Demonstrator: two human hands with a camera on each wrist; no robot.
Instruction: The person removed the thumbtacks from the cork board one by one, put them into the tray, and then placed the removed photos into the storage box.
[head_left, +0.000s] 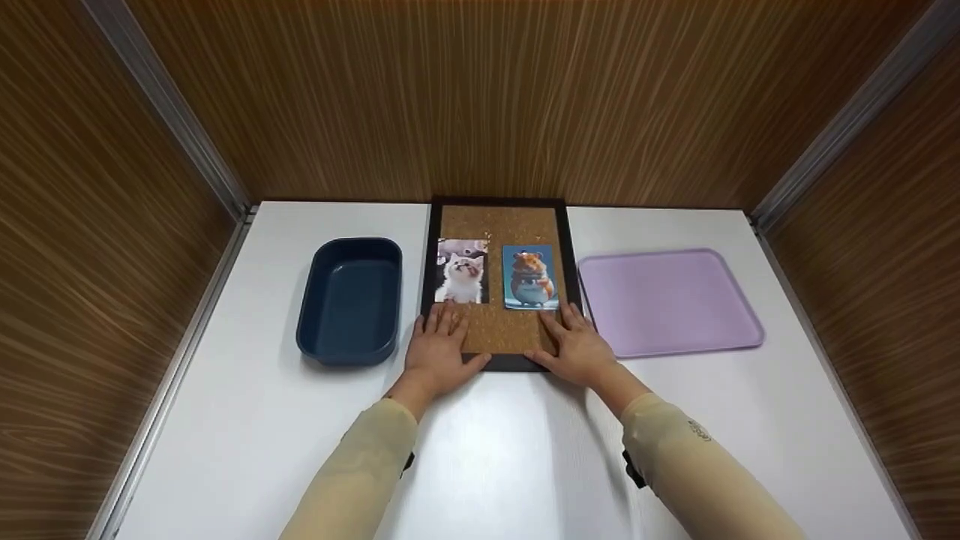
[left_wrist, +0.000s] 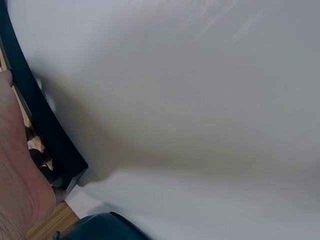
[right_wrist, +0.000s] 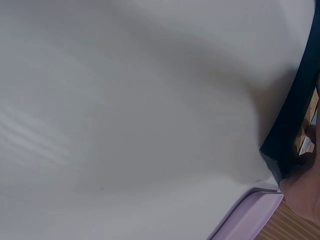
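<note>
Framed corkboard [head_left: 496,334] lies flat on the white table [head_left: 480,442], at your 12, between your hands. Kitten photo [head_left: 462,274] sits on it toward 9, hamster picture [head_left: 531,279] toward 3. Your left hand [head_left: 439,356] is over the board's 7 o'clock corner, right hand [head_left: 585,351] over its 5. Both rest with fingers spread on frame and cork, thumbs angled inward along the 6 o'clock edge. Dark blue tray [head_left: 351,300]: 9, apart from the frame. Lilac tray [head_left: 671,301]: 3, just beside it.

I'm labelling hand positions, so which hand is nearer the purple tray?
Right: the right hand is on the near right corner of the corkboard, beside the purple tray; the left hand is on the near left corner, farther away.
</note>
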